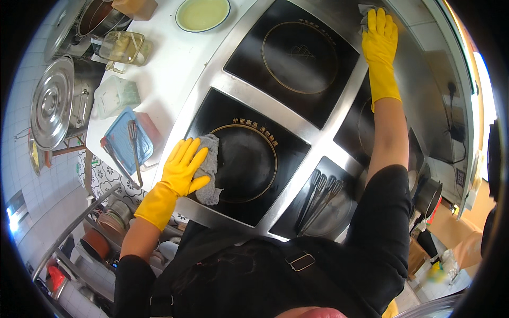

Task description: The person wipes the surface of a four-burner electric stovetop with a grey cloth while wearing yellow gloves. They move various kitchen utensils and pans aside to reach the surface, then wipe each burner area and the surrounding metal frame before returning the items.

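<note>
A yellow rubber glove covers my left hand (181, 167), which lies palm down over the edge of a grey cloth (209, 171). That cloth rests on the left side of a black glass induction hob (246, 163) with a gold ring and printed writing. Reaching far out at the upper right, my gloved right hand (379, 37) presses a second grey cloth (365, 18) against a stainless steel surface. Most of this cloth is hidden beneath the fingers. Between my arms a steel frame (264, 111) holds several hobs, including a far one (300, 55).
Several slotted utensils (322, 200) lie on the near right hob. On the white counter (175, 79) stand a shallow bowl (203, 14), plastic containers (117, 95) and a blue-lidded box (131, 137) with tongs (133, 159) on it. A lidded steel pot (53, 101) stands farther left.
</note>
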A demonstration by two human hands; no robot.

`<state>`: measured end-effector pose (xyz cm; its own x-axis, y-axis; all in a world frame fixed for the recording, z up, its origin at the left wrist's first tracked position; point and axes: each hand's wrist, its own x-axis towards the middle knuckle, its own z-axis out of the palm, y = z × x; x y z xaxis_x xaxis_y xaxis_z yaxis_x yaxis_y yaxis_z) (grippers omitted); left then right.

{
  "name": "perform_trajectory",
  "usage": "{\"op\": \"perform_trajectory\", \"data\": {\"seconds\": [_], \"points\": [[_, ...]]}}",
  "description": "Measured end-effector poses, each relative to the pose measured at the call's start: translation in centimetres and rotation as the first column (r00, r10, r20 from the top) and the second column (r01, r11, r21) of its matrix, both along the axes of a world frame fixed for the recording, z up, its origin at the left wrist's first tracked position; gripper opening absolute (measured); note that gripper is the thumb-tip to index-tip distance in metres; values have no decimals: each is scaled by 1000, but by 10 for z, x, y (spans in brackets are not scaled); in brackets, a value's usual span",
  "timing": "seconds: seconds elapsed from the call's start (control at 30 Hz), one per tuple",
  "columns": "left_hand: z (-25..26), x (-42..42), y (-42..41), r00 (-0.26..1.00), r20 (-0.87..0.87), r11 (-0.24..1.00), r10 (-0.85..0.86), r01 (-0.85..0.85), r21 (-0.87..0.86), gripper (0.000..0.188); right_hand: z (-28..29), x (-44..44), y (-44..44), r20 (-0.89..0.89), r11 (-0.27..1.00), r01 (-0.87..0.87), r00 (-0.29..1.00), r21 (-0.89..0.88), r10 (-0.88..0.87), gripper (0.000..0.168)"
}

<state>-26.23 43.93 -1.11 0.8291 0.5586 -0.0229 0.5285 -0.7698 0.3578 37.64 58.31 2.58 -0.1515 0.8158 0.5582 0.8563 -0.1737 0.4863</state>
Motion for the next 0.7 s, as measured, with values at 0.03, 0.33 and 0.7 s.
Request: {"op": "perform_trajectory", "data": {"seconds": [0.03, 0.33, 0.7], "points": [[1, -1, -1, 1000, -11, 1000, 7, -7, -6, 73, 1, -11, 9, -20, 998, -56, 998, 40, 57, 65], [-2, 0, 1, 998, -62, 1000, 8, -10, -22, 70, -26, 10, 39, 92, 888, -216, 957, -405, 274, 63], [1, 1, 3, 999, -51, 999, 8, -10, -34, 71, 11, -15, 78, 272, 999, -35, 962, 31, 25, 60]]}}
